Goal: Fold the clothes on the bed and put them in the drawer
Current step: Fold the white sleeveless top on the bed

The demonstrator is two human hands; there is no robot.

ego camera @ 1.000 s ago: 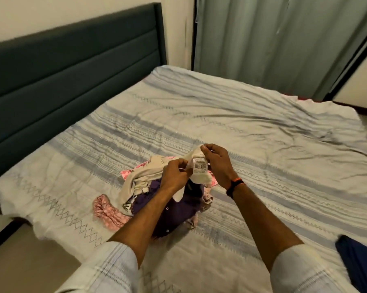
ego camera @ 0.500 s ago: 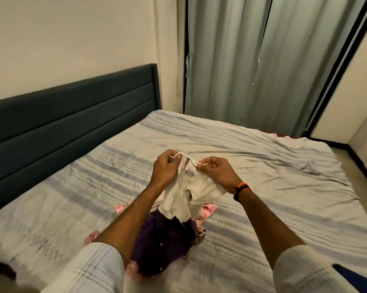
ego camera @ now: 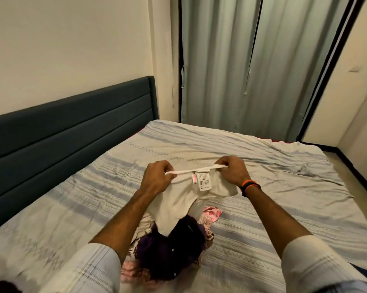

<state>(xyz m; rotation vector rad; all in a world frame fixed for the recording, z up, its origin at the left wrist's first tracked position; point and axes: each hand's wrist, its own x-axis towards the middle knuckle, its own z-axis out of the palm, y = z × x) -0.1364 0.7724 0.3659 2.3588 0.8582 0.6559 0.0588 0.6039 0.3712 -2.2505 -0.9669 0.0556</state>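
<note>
I hold a cream white garment (ego camera: 178,205) up over the bed (ego camera: 284,187), its top hem stretched between both hands and its labels (ego camera: 203,180) facing me. My left hand (ego camera: 157,178) pinches the left end of the hem. My right hand (ego camera: 234,169) pinches the right end. The garment's lower part hangs down onto a pile of clothes below: a dark purple buttoned piece (ego camera: 174,254) and pink patterned pieces (ego camera: 211,214).
A dark teal headboard (ego camera: 72,127) runs along the left of the bed. Grey-green curtains (ego camera: 252,70) hang behind the far side. Floor shows at the far right beside a dark skirting. The striped bedspread lies wrinkled around the pile.
Both hands have lifted the cream garment off the pile and pulled apart, stretching its hem flat. The view has tilted upward.
</note>
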